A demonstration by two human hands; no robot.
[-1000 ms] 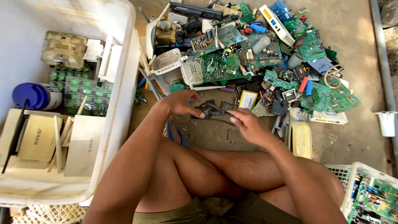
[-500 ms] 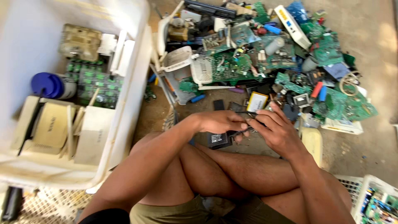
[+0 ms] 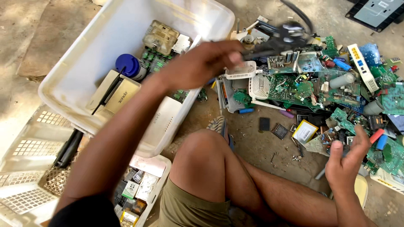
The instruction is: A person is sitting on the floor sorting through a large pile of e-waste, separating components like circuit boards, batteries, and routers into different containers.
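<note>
Sitting in the upper left of the frame, a large white tub (image 3: 75,80) is seen loaded with beige router cases (image 3: 115,94), a blue cap (image 3: 127,65) and green boards, kept apart from the loose scrap. Above its right rim, the left hand (image 3: 202,63) is stretched out with fingers closed on a dark, blurred part (image 3: 280,40), held at top centre over the pile. Right of centre, green circuit boards (image 3: 294,88) are spread over the ground within arm's reach. At lower right, the right hand (image 3: 347,162) is raised with fingers loosely open, nothing gripped.
</note>
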